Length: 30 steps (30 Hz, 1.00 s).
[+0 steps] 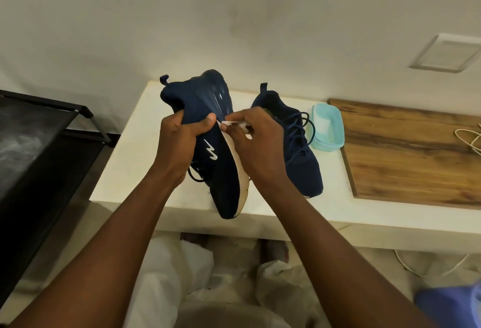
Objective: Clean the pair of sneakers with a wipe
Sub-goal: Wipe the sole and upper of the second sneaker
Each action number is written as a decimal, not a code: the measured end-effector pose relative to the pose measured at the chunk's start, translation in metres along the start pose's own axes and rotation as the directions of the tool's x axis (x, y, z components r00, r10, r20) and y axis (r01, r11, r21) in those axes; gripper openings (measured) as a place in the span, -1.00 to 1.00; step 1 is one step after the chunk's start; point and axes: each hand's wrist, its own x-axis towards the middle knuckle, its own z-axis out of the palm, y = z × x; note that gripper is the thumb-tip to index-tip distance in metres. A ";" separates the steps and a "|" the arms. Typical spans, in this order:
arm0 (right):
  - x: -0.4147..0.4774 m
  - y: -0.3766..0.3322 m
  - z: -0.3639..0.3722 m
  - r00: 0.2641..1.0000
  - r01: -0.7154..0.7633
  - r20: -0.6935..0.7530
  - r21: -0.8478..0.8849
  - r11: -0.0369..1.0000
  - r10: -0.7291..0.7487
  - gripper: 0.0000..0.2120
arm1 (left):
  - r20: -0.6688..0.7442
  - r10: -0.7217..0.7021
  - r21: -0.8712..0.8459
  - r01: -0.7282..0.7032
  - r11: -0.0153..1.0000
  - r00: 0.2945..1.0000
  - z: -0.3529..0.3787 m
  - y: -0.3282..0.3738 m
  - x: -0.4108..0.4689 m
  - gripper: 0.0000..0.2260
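A light-blue tub (328, 130) holding white wipes stands near the counter's (125, 171) back edge; the left hand (179, 143) grips a navy sneaker (218, 171) above the front edge; the right hand (257, 143) pinches a white wipe (234, 126) against its sole; the other sneaker (294, 145) lies beside the tub.

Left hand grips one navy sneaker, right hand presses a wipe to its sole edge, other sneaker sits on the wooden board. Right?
One slip: in the head view the other sneaker sits on the white table, beside the wooden board, not on it. The rest holds.

Wooden board (406, 156), black rack (39, 119), white cable (468, 140)
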 end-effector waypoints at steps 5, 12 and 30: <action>-0.022 0.006 -0.006 0.972 0.064 0.229 -0.083 0.995 -0.043 -0.90 | -0.063 -0.028 -0.087 0.022 0.996 0.998 -0.008 -0.002 0.003 -0.80; -0.012 0.012 -0.018 0.986 -0.013 0.162 -0.086 0.996 0.027 -0.91 | 0.008 -0.028 -0.099 0.028 0.995 1.000 -0.004 -0.002 0.003 -0.79; 0.002 0.014 -0.015 0.960 0.073 0.277 -0.080 0.994 -0.048 -0.80 | -0.071 0.016 -0.114 -0.024 0.993 0.997 -0.001 -0.004 -0.001 -0.85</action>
